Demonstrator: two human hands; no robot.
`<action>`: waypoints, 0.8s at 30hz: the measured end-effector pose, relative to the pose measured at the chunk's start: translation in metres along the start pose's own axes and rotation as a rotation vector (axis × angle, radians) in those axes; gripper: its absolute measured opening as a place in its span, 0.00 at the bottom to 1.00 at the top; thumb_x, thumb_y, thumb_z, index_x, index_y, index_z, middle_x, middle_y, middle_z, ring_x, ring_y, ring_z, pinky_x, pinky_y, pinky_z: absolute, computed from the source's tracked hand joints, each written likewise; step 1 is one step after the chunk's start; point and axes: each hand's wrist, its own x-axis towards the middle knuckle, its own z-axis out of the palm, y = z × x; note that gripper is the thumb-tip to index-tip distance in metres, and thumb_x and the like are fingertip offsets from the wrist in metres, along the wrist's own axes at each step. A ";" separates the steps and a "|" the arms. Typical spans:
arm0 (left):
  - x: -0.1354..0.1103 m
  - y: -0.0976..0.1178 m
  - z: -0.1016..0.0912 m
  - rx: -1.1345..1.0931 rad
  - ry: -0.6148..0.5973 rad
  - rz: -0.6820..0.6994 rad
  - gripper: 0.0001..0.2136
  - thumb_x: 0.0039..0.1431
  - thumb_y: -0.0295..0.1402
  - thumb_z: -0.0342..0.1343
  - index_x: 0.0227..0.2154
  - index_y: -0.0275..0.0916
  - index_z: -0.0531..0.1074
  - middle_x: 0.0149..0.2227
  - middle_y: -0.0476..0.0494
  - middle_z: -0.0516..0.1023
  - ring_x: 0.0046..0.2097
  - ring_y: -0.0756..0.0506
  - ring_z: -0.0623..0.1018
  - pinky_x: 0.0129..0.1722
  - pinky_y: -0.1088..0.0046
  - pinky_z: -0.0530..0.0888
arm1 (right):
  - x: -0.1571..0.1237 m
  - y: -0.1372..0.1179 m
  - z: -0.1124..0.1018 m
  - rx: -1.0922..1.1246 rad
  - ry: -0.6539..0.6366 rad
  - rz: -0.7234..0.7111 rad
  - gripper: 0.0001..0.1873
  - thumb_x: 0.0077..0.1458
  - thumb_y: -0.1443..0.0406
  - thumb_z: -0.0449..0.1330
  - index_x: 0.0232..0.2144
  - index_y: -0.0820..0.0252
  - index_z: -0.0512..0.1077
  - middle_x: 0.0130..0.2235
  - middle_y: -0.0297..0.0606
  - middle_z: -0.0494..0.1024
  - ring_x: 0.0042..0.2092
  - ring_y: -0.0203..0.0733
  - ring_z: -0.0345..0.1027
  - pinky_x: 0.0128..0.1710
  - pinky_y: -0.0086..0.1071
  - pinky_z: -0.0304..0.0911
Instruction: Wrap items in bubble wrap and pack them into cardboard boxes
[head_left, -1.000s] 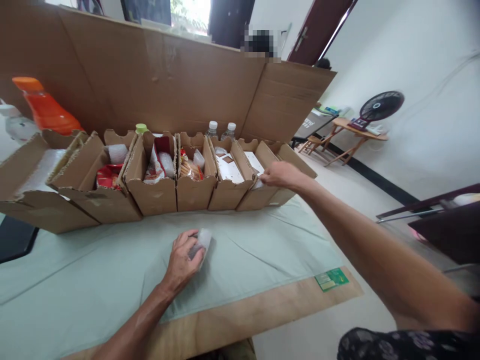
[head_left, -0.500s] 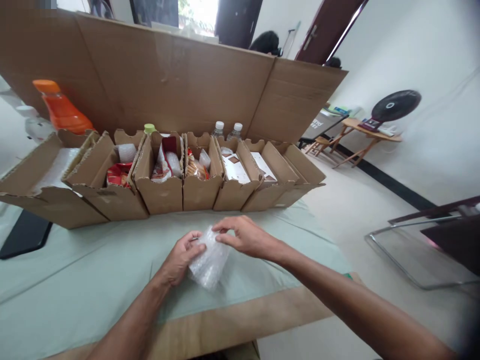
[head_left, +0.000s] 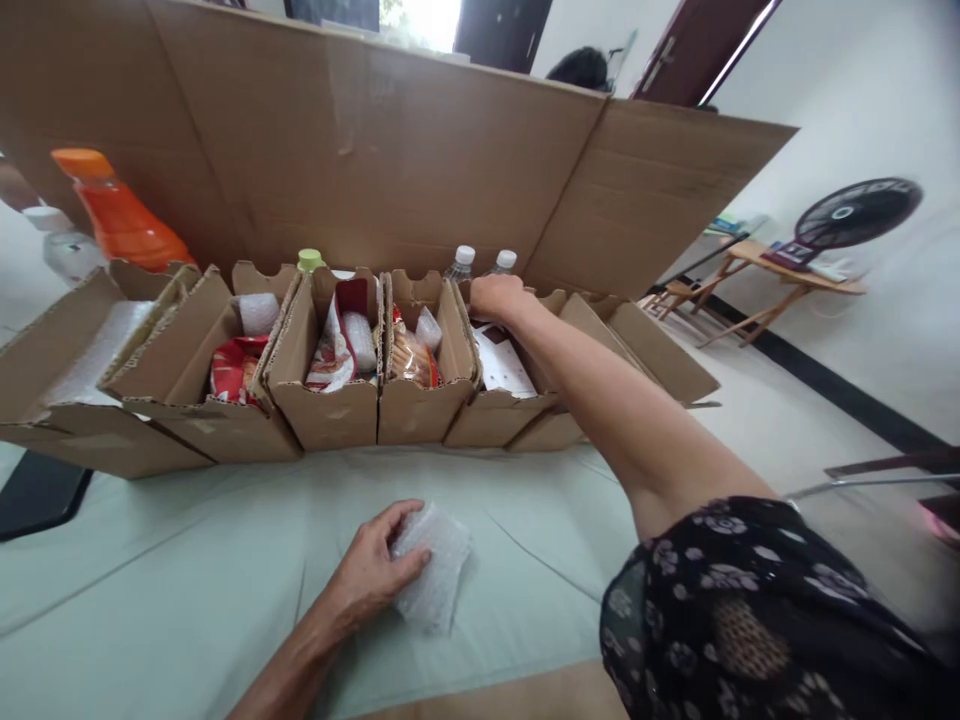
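My left hand (head_left: 375, 572) lies on the pale green tablecloth (head_left: 187, 560) with its fingers curled over one end of a piece of bubble wrap (head_left: 435, 575). My right hand (head_left: 496, 296) reaches far forward over a cardboard bin (head_left: 495, 415) that holds white boxes (head_left: 501, 364), near the caps of two water bottles (head_left: 465, 258). Its fingers curl downward at the bin's back edge; what they hold, if anything, is hidden.
A row of open cardboard bins (head_left: 330, 410) with snack packets and wrapped items stands before a tall cardboard sheet (head_left: 375, 150). An orange bottle (head_left: 112, 215) stands at the far left. A fan (head_left: 855, 212) and a small wooden table (head_left: 780, 280) are at the right.
My right hand let go of the bubble wrap and reached forward to the back of the bin with the white boxes. My left hand stays on the bubble wrap, now flat on the cloth.
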 end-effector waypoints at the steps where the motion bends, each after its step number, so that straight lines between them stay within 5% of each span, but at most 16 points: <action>1: 0.000 0.001 -0.001 -0.011 -0.016 0.007 0.25 0.50 0.37 0.62 0.52 0.37 0.76 0.46 0.38 0.82 0.46 0.39 0.79 0.48 0.65 0.74 | 0.004 -0.002 0.004 0.001 0.025 0.040 0.28 0.58 0.54 0.65 0.55 0.67 0.77 0.54 0.63 0.80 0.60 0.64 0.72 0.58 0.44 0.66; 5: 0.000 0.004 -0.002 -0.027 -0.031 0.009 0.19 0.50 0.36 0.61 0.46 0.38 0.76 0.38 0.43 0.81 0.39 0.43 0.78 0.40 0.70 0.74 | -0.001 -0.001 -0.001 0.004 0.120 0.165 0.22 0.62 0.60 0.62 0.53 0.70 0.77 0.52 0.63 0.81 0.59 0.62 0.74 0.56 0.41 0.67; 9: 0.001 0.010 -0.003 0.031 -0.025 0.040 0.10 0.52 0.35 0.57 0.36 0.38 0.76 0.34 0.42 0.79 0.37 0.42 0.78 0.39 0.68 0.74 | -0.061 0.012 -0.041 0.015 0.355 0.238 0.18 0.66 0.66 0.53 0.50 0.70 0.78 0.52 0.59 0.81 0.56 0.61 0.74 0.57 0.48 0.65; 11: -0.004 0.019 -0.007 0.086 0.039 0.161 0.08 0.51 0.34 0.56 0.33 0.39 0.77 0.48 0.33 0.79 0.50 0.37 0.79 0.48 0.61 0.76 | -0.116 0.014 -0.061 0.107 0.570 0.200 0.16 0.65 0.64 0.53 0.45 0.64 0.79 0.46 0.51 0.83 0.49 0.56 0.76 0.53 0.45 0.67; 14: -0.026 0.041 -0.017 0.219 0.153 0.423 0.06 0.52 0.30 0.57 0.30 0.40 0.79 0.74 0.35 0.55 0.72 0.29 0.60 0.65 0.47 0.64 | -0.204 0.000 -0.062 0.297 0.645 0.036 0.09 0.59 0.62 0.58 0.32 0.55 0.78 0.34 0.41 0.83 0.35 0.47 0.74 0.39 0.39 0.67; 17: -0.057 0.060 -0.026 0.317 0.145 0.581 0.07 0.52 0.28 0.57 0.31 0.40 0.80 0.78 0.45 0.40 0.74 0.26 0.54 0.65 0.44 0.64 | -0.260 -0.038 -0.027 0.402 0.434 -0.324 0.09 0.58 0.62 0.59 0.26 0.50 0.75 0.29 0.34 0.81 0.32 0.44 0.72 0.40 0.40 0.64; 19: -0.070 0.066 -0.031 0.324 0.037 0.563 0.10 0.48 0.26 0.56 0.31 0.42 0.80 0.76 0.41 0.50 0.66 0.29 0.69 0.54 0.55 0.75 | -0.267 -0.067 0.000 0.420 0.226 -0.498 0.09 0.58 0.65 0.60 0.26 0.52 0.75 0.29 0.33 0.81 0.33 0.42 0.71 0.42 0.40 0.62; 22: -0.071 0.057 -0.038 0.247 -0.053 0.457 0.11 0.46 0.25 0.53 0.32 0.41 0.76 0.57 0.37 0.77 0.45 0.41 0.81 0.38 0.70 0.77 | -0.237 -0.091 0.015 0.367 -0.042 -0.608 0.09 0.60 0.68 0.59 0.28 0.56 0.77 0.30 0.34 0.82 0.35 0.40 0.71 0.41 0.36 0.59; 24: -0.062 0.043 -0.044 0.205 0.030 0.367 0.10 0.50 0.26 0.52 0.35 0.41 0.74 0.44 0.42 0.81 0.38 0.46 0.80 0.37 0.73 0.75 | -0.197 -0.088 0.002 0.236 -0.044 -0.541 0.11 0.64 0.67 0.57 0.35 0.57 0.79 0.35 0.36 0.84 0.36 0.40 0.71 0.40 0.35 0.57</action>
